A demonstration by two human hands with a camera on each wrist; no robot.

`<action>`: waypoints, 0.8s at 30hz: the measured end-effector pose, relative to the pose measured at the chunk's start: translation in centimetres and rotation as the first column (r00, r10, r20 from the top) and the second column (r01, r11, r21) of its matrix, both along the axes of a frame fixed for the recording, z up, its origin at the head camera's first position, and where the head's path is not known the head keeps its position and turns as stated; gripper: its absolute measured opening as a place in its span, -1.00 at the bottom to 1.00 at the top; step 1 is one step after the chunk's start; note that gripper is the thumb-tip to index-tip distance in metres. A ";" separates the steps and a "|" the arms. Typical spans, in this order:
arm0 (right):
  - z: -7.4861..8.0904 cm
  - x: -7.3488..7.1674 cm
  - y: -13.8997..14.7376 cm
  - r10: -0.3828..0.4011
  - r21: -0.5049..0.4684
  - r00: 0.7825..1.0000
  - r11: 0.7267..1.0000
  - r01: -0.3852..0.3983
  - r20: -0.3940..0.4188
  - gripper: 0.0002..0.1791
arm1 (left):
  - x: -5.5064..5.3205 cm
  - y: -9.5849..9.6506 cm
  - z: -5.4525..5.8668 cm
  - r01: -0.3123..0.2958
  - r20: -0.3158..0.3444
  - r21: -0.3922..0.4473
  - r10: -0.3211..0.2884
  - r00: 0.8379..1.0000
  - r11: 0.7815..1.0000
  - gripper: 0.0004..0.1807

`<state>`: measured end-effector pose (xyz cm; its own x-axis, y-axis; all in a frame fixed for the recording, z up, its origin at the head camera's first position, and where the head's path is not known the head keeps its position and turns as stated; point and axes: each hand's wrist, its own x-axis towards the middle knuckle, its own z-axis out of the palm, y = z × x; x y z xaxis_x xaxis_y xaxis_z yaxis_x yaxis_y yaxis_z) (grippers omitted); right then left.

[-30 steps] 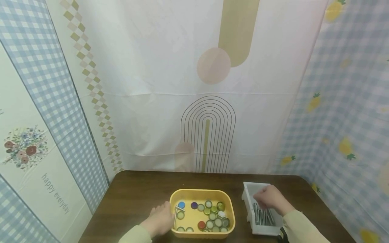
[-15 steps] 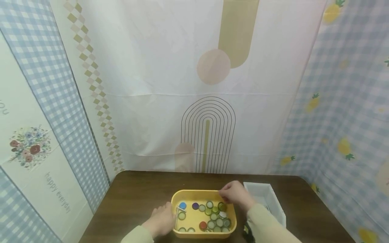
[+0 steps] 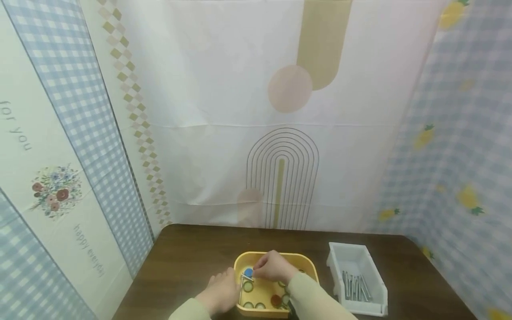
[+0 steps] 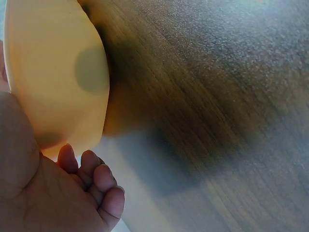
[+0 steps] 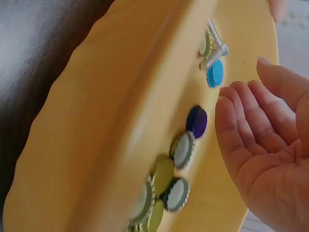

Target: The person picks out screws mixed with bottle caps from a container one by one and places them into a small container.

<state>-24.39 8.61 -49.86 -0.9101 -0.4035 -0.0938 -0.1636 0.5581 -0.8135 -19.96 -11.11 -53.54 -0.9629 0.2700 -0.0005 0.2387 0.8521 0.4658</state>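
A yellow plastic bin (image 3: 262, 313) holds several bottle caps, among them a blue cap (image 5: 215, 73), a purple cap (image 5: 196, 121) and a red cap (image 3: 276, 301). Two metal bolts (image 3: 247, 278) lie at its left end. My left hand (image 3: 222, 291) holds that end, thumb over the rim and fingers bent outside the wall in the left wrist view. Over the bin's inside hovers my right hand (image 3: 276, 266), close to the blue cap. The right wrist view shows its thumb (image 5: 275, 79) apart from the fingers, with nothing between them. My right forearm covers part of the caps.
A white open bin (image 3: 382, 298) with several metal bolts (image 3: 354, 286) stands to the right on the dark wooden table (image 3: 192, 249). Behind the table hangs a patterned white cloth (image 3: 208, 169). Checked cloths flank both sides.
My right hand has travelled left from the white bin to above the yellow bin's left part. My left hand stays at the yellow bin's left end. The head view has shifted slightly.
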 end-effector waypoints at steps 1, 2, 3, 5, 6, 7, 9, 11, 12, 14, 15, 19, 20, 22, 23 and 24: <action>-0.1 -0.1 -0.3 -0.003 0.000 1.000 1.000 0.003 0.002 -0.91 | 0.0 0.0 -0.1 0.002 0.000 -0.005 -0.002 1.000 1.000 -0.71; -0.1 -0.1 -0.6 0.000 0.000 1.000 1.000 0.000 0.003 -0.92 | -0.1 0.0 -0.1 0.003 0.003 -0.007 -0.003 1.000 1.000 -0.70; -0.2 -0.1 -0.8 0.002 -0.002 1.000 1.000 -0.002 -0.003 -0.92 | -0.2 0.0 -0.2 0.005 0.010 -0.011 -0.005 1.000 1.000 -0.69; -0.3 -0.2 -1.3 0.001 -0.006 1.000 1.000 -0.001 -0.015 -0.93 | -0.3 0.0 -0.2 0.006 0.026 -0.012 -0.006 1.000 1.000 -0.67; -0.3 -0.2 -1.5 0.000 -0.004 1.000 1.000 0.000 -0.025 -0.93 | -0.3 0.1 -0.2 0.006 0.027 -0.015 -0.006 1.000 1.000 -0.66; -0.5 -0.3 -1.7 0.000 0.004 0.999 1.000 0.000 -0.044 -0.93 | -0.4 0.1 -0.2 0.005 0.028 -0.014 -0.005 1.000 1.000 -0.66; -0.9 -0.4 -1.9 -0.002 0.020 0.997 1.000 0.004 -0.073 -0.93 | -0.4 0.3 -0.2 0.005 0.030 -0.014 -0.005 1.000 1.000 -0.66; -1.3 -0.6 -2.1 -0.012 0.035 0.996 0.999 0.015 -0.091 -0.93 | -0.4 0.4 -0.2 0.003 0.021 -0.012 -0.002 1.000 1.000 -0.68; -1.5 -0.7 -2.2 -0.017 0.045 0.995 0.999 0.021 -0.095 -0.93 | -0.4 0.4 -0.2 0.003 0.023 -0.011 -0.002 1.000 1.000 -0.70; -1.9 -0.7 -2.4 -0.021 0.061 0.995 0.998 0.028 -0.100 -0.94 | -0.3 0.5 -0.2 0.002 0.033 -0.011 -0.002 0.999 1.000 -0.71; -2.1 -0.8 -2.5 -0.023 0.067 0.994 0.997 0.030 -0.104 -0.95 | -0.3 0.5 -0.2 0.001 0.034 -0.012 -0.001 0.999 1.000 -0.72; -2.8 -1.0 -2.8 -0.025 0.089 0.993 0.995 0.035 -0.117 -0.93 | -0.3 0.4 -0.1 -0.001 0.045 -0.021 0.002 0.999 1.000 -0.72; -2.9 -1.0 -2.9 -0.027 0.094 0.992 0.995 0.039 -0.122 -0.93 | -0.3 0.4 -0.1 -0.002 0.044 -0.023 0.003 0.999 1.000 -0.72; -3.0 -1.0 -3.1 -0.031 0.110 0.991 0.993 0.046 -0.133 -0.92 | -0.3 0.3 -0.1 -0.002 0.049 -0.028 0.004 0.999 1.000 -0.72; -3.1 -0.9 -3.1 -0.032 0.116 0.989 0.992 0.049 -0.143 -0.91 | -0.3 0.3 -0.2 -0.004 0.051 -0.030 0.005 0.999 1.000 -0.71; -3.0 -0.9 -3.2 -0.036 0.122 0.988 0.991 0.054 -0.148 -0.90 | -0.3 0.3 -0.2 -0.006 0.051 -0.034 0.007 0.999 0.999 -0.72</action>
